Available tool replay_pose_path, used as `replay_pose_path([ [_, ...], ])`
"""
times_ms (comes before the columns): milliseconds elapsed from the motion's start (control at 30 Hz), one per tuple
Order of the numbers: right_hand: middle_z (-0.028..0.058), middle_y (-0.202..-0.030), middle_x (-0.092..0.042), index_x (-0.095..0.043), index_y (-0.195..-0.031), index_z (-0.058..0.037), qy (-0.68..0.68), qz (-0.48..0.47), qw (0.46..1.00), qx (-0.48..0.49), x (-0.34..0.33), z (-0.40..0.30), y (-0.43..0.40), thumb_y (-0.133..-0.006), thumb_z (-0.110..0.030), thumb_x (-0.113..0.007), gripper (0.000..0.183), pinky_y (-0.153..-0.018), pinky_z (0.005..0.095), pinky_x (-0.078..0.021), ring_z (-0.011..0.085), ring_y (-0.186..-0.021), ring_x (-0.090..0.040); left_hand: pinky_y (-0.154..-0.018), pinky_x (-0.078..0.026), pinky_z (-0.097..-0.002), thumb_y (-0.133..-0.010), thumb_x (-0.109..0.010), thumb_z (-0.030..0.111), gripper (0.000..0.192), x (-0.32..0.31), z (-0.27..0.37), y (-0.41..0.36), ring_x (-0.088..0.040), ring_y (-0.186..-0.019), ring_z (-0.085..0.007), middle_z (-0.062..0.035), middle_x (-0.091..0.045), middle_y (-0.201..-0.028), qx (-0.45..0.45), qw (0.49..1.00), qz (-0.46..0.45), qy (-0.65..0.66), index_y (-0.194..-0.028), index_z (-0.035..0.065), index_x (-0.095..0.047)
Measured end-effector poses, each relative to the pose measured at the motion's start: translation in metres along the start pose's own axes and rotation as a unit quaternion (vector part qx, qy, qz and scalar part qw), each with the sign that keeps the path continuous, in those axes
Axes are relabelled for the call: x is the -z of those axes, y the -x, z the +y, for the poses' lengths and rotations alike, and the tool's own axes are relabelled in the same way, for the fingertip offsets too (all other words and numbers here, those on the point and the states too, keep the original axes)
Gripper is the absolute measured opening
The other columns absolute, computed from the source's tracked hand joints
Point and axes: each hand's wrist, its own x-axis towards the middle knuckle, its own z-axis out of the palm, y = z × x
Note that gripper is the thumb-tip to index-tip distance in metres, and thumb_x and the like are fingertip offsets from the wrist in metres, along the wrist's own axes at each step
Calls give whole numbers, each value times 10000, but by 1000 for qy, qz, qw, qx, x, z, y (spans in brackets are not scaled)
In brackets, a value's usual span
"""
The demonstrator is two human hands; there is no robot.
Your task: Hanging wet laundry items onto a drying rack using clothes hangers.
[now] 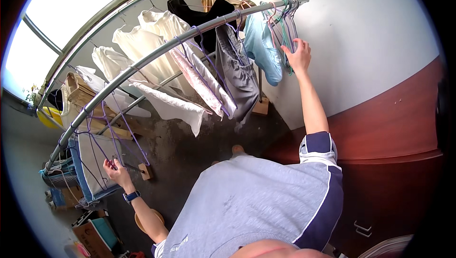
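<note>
At the lower left my left hand [119, 176], with a dark watch on its wrist, has its fingers curled at the lower wires of several purple clothes hangers [110, 126]. Its grip on a wire is too small to make out. My right hand [298, 56] is raised at the far right end of the metal rail [171, 46]. Its thumb and fingers are around a bunch of green and grey clothes hangers [288, 26]. Just left of it hangs a light blue garment [263, 47]. Grey trousers [235, 72] and a pink-and-white cloth [197, 80] hang farther along.
Behind, a second rail [103, 22] carries white tops [140, 44] and a black garment [203, 15]. Blue and white cloths [94, 161] hang at the left end. Wooden blocks [260, 106] sit under the rack's legs. Red-brown wooden furniture [384, 122] stands at right; a cardboard box [91, 238] lies lower left.
</note>
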Motion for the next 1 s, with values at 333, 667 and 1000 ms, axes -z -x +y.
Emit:
replay_pose_path([
  [333, 42, -859, -622, -700, -825, -166, 24, -31, 999, 36, -24, 28, -28, -814, -315, -656, 156, -721, 422, -463, 291, -832, -603, -855, -466, -384, -872, -596, 152, 398, 8, 22, 20, -562, -994, -288, -171, -520, -1200, 40, 996, 54, -62, -1227, 15, -479],
  [667, 146, -693, -658, -545, -928, -89, -41, -137, 990, 2, -10, 44, -60, -905, -264, -540, 177, -583, 505, -488, 400, -660, -637, -847, -465, -399, -865, -596, 148, 405, 5, 41, 30, -564, -989, -304, -172, -508, -1227, 41, 992, 81, -88, -1236, 29, -485],
  [1000, 137, -614, -598, -525, -913, -61, -125, -198, 972, -30, 102, 61, -69, -918, -229, -553, 170, -518, 411, -421, 330, -555, -586, -890, -449, -428, -851, -625, 168, 457, -5, 39, 36, -542, -1046, -333, -188, -499, -1244, 30, 988, 75, -130, -1260, 39, -467],
])
